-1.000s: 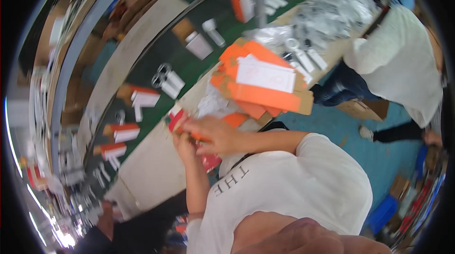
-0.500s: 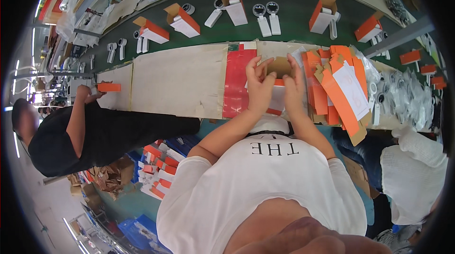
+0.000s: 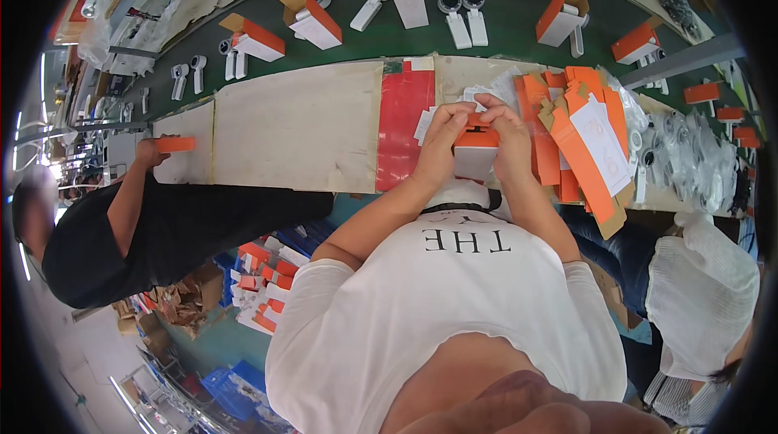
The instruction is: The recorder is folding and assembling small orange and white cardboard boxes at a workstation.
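Between my hands stands a small orange-and-white carton (image 3: 475, 160), its orange top side toward the far edge of the bench. My left hand (image 3: 440, 145) holds its left side, with the fingers bent over the top. My right hand (image 3: 512, 142) grips the right side, its fingers also curled over the orange end. A dark slot shows in that end between the fingertips. White printed sheets (image 3: 424, 122) lie just beyond and beside the hands.
Flat orange cartons (image 3: 596, 150) are piled at my right, with bagged parts (image 3: 689, 158) past them. On the green belt (image 3: 348, 45) stand open cartons and white round-headed handheld devices (image 3: 454, 17). A co-worker (image 3: 105, 223) at left holds an orange carton; another person (image 3: 701, 296) is at right.
The carton's open brown flap is no longer upright; an orange end now shows on top. My hands have closed in over it, and the carton has tilted.
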`<state>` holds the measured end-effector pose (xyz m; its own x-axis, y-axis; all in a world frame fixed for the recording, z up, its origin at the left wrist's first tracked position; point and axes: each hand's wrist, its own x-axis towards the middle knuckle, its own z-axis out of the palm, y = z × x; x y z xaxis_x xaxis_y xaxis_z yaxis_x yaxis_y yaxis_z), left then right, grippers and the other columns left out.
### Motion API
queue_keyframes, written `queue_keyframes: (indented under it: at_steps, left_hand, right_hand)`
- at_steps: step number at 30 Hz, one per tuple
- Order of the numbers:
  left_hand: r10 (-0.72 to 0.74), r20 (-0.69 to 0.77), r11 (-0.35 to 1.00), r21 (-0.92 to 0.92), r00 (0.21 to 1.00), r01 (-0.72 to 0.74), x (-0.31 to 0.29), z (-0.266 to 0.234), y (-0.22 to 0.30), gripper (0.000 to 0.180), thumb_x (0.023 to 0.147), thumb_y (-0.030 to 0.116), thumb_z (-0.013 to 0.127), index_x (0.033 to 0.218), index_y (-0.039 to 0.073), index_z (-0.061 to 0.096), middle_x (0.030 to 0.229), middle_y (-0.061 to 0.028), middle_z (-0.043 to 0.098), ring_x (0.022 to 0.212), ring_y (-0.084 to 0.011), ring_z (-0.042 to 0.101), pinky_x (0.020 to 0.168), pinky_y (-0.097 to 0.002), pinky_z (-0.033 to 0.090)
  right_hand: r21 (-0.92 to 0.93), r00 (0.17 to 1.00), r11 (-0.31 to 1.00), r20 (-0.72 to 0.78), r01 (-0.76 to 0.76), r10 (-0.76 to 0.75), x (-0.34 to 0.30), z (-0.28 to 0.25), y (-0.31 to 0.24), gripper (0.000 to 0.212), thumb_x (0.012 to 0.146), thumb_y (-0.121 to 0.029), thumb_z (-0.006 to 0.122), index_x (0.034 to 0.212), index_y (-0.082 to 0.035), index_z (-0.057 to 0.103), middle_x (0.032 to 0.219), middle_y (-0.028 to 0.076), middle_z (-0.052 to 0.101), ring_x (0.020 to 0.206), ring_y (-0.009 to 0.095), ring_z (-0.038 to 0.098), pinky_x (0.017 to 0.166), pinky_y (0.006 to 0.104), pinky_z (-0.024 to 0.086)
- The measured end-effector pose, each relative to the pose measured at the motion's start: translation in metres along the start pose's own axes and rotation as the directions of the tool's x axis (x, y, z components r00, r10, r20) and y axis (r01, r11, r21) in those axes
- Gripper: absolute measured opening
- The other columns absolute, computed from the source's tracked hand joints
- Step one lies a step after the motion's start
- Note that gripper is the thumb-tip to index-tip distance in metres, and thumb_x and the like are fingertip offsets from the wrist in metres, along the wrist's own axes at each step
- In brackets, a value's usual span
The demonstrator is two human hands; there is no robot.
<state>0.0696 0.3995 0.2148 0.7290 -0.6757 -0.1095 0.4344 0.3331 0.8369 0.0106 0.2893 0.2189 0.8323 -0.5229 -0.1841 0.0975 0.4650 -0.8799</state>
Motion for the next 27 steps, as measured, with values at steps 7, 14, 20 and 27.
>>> queue_keyframes:
  at_steps: [7, 14, 20, 27]
  left_hand:
    - [-0.007, 0.071, 0.990, 0.144, 0.997, -0.004, 0.001, -0.003, 0.000, 0.025, 0.075, -0.009, 0.047, 0.097, 0.004, 0.047, 0.108, -0.0080, 0.050, 0.099, -0.0139, 0.047, 0.086, -0.0262, 0.038]
    - [-0.025, 0.031, 0.957, 0.289, 0.999, 0.015, -0.005, 0.003, 0.004, 0.033, 0.076, -0.006, 0.051, 0.107, 0.004, 0.046, 0.110, -0.0079, 0.050, 0.100, -0.0152, 0.050, 0.085, -0.0277, 0.042]
    - [0.299, -0.029, 0.695, 0.691, 0.954, -0.197, 0.004, -0.036, 0.029, 0.043, 0.079, 0.017, 0.064, 0.115, 0.003, 0.048, 0.105, -0.0085, 0.056, 0.098, -0.0196, 0.054, 0.085, -0.0293, 0.044]
    - [-0.180, -0.533, 0.911, -0.407, 0.827, -0.064, 0.010, -0.174, 0.019, 0.040, 0.089, 0.040, 0.043, 0.107, 0.005, 0.051, 0.100, -0.0087, 0.060, 0.090, -0.0231, 0.060, 0.077, -0.0366, 0.050]
  right_hand:
    - [-0.012, 0.990, 1.000, 0.142, 0.024, -0.022, -0.007, -0.001, -0.009, 0.029, 0.072, 0.002, 0.041, 0.096, -0.001, 0.057, 0.124, 0.011, 0.046, 0.114, 0.020, 0.045, 0.094, 0.0284, 0.035]
    - [-0.019, 0.986, 0.999, 0.156, -0.050, 0.053, -0.006, 0.001, -0.008, 0.038, 0.073, 0.000, 0.043, 0.110, 0.000, 0.052, 0.126, 0.012, 0.045, 0.118, 0.019, 0.042, 0.096, 0.0286, 0.035]
    - [0.304, 0.982, 0.949, 0.190, -0.077, 0.019, 0.031, -0.022, -0.010, 0.044, 0.089, -0.020, 0.045, 0.124, 0.005, 0.040, 0.129, 0.016, 0.043, 0.118, 0.024, 0.043, 0.098, 0.0336, 0.035]
    - [-0.949, 0.930, -0.167, 0.298, 0.266, -0.214, 0.043, -0.082, 0.098, 0.040, 0.078, -0.016, 0.060, 0.117, -0.010, 0.053, 0.125, 0.012, 0.048, 0.123, 0.032, 0.036, 0.101, 0.0393, 0.030]
